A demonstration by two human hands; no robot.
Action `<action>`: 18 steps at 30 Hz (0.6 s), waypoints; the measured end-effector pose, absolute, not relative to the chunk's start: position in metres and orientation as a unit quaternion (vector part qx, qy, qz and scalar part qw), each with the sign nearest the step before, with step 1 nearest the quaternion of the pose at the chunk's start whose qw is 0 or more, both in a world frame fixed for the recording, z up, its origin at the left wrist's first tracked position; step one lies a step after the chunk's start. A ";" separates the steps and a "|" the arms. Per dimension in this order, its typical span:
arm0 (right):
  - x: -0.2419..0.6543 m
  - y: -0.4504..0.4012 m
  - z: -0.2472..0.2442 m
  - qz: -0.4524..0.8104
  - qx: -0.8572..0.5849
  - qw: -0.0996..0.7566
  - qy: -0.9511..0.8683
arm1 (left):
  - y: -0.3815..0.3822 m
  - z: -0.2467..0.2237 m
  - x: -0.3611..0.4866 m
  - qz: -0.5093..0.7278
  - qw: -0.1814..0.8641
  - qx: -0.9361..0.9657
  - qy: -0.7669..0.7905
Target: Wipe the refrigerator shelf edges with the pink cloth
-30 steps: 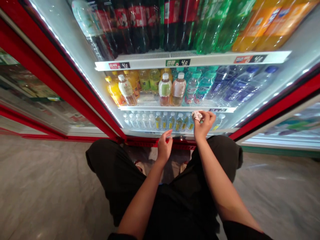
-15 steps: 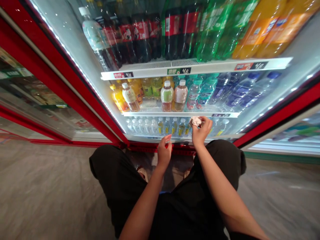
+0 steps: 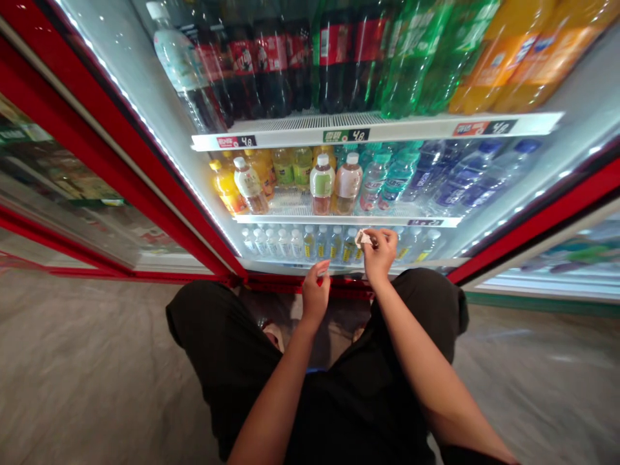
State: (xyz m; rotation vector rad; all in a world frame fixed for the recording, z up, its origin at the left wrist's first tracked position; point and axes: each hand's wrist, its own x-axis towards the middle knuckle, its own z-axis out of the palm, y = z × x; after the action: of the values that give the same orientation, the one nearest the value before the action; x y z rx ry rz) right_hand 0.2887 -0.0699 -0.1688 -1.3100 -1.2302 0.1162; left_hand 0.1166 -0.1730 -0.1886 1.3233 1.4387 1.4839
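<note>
- The right hand (image 3: 379,255) is pinching a small crumpled white wad (image 3: 363,238) in a closed grip, fingers curled around it.
- The wad is sitting at the fingertips, held up against the front of the lowest shelf of the fridge (image 3: 145,84), just in front of a row of small bottles (image 3: 300,243) with white caps.
- The left hand (image 3: 316,292) is hanging just beside and below the right one, holding nothing; its grip is loosely curled, thumb and fingers near each other but not pressed on anything.
- That hand is hovering near the red bottom edge (image 3: 290,282) of the fridge.
- Both bare forearms are reaching forward over black-clad knees, and the person is crouching low on a grey floor (image 3: 87,381).
- On the middle shelf (image 3: 349,221), a green-labelled bottle (image 3: 322,185) and a pinkish bottle (image 3: 347,183) are standing side by side, with yellow bottles (image 3: 227,187) to their left and blue bottles (image 3: 460,175) to their right.
- The upper shelf (image 3: 378,128) is carrying dark cola bottles (image 3: 271,71), green bottles (image 3: 416,58) and orange bottles (image 3: 508,51), with price tags along its front.
- A red door frame (image 3: 97,123) is running along the left side of the fridge.
</note>
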 end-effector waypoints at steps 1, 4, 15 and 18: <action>0.288 -0.070 -0.169 0.056 -0.566 0.619 -0.541 | -0.173 -0.190 0.117 0.569 0.337 0.509 0.551; 0.287 -0.071 -0.168 0.066 -0.562 0.619 -0.544 | -0.175 -0.190 0.120 0.568 0.336 0.519 0.543; 0.300 -0.082 -0.163 0.126 -0.543 0.599 -0.575 | -0.131 -0.146 0.145 0.519 0.229 0.688 0.454; 0.303 -0.085 -0.164 0.155 -0.533 0.598 -0.578 | -0.119 -0.142 0.160 0.483 0.223 0.725 0.437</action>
State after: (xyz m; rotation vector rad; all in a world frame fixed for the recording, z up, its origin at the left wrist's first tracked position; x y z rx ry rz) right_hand 0.3034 -0.0846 -0.1639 -1.2368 -1.3422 0.3607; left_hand 0.1603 -0.1191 -0.1423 2.0027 1.2055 1.3332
